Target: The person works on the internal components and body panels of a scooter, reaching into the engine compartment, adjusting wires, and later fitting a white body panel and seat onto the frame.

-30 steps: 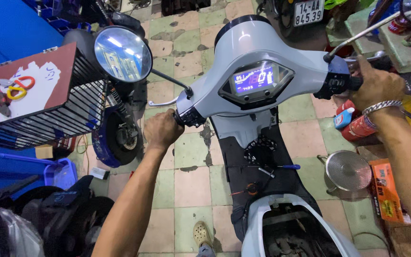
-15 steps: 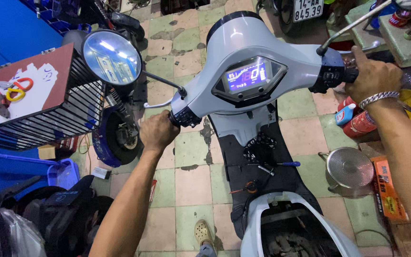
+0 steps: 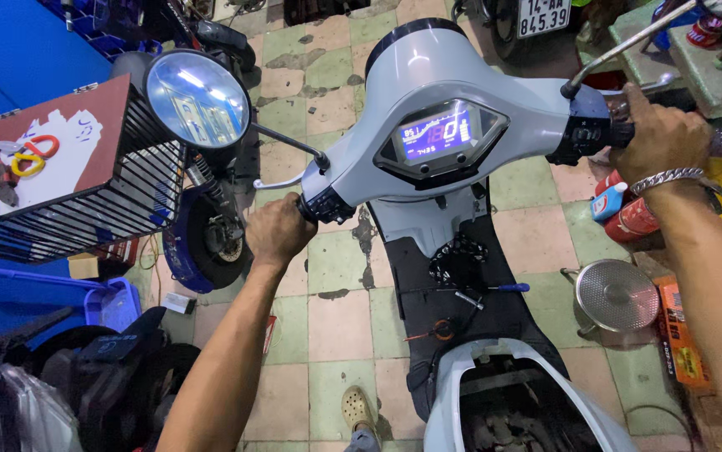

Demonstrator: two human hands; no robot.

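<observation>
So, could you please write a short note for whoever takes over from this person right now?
Left hand: closed around the left grip of the grey scooter.
Right hand: closed around the right grip, by the switch block.
Handlebars are turned; the display is lit.
The seat is off, leaving the bay open. A screwdriver and loose small parts lie on the footboard.
A metal pot stands on the floor to the right.
Left: the bay is uncovered and the footboard is not cleared.

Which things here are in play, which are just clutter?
In hand:
- left hand on left grip
- right hand on right grip
- scooter, display lit

Lying about:
- round metal lid
- orange box
- screwdriver on footboard
- blue crate
</observation>
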